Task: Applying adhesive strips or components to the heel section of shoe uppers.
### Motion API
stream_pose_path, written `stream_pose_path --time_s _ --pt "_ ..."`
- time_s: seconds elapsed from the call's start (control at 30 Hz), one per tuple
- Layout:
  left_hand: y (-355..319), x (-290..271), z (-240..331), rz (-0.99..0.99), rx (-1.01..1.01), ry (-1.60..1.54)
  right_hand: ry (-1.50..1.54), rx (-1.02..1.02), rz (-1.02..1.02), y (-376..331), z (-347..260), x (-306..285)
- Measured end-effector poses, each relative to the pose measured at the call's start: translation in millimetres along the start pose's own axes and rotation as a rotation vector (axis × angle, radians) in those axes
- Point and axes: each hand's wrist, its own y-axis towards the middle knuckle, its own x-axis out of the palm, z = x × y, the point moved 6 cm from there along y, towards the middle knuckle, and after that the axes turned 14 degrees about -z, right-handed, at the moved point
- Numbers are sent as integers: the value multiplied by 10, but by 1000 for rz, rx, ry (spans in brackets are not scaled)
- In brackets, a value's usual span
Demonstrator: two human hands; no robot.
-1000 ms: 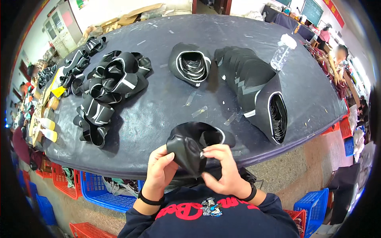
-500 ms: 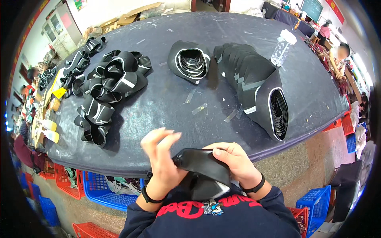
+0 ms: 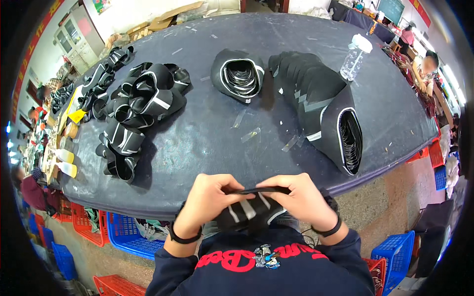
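A black shoe upper [image 3: 247, 211] with pale stripes hangs between my two hands at the near edge of the table. My left hand [image 3: 207, 198] pinches its top edge from the left, thumb and fingers together. On the other side my right hand [image 3: 305, 197] grips the same edge, with only a short stretch of it between the hands. The lower part of the upper drops in front of my dark sweatshirt. Farther off, a nested bundle of black uppers [image 3: 224, 89] with white rims stands near the middle, beside a long nested row of them [image 3: 316, 93].
A loose heap of black uppers [image 3: 160, 101] covers the table's left part. A clear bottle with a white lid [image 3: 353, 61] stands at the far right. Tape scraps stick to the dark tabletop [image 3: 207, 143]. Blue [image 3: 133, 241] and red [image 3: 89, 224] baskets sit below the edge. Other people work around.
My left hand, open and raised half a second ago, has come down and taken the upper's edge. The upper has been turned, so its striped side shows. My right hand keeps its hold.
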Motion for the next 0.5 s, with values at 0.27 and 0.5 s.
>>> stream_pose_path --time_s 0.27,0.5 --pt "-73 28 183 -409 653 -1163 419 -114 -946 192 -46 286" --pt "-405 -145 -186 -285 375 -656 -488 -370 335 -455 -1281 -673"
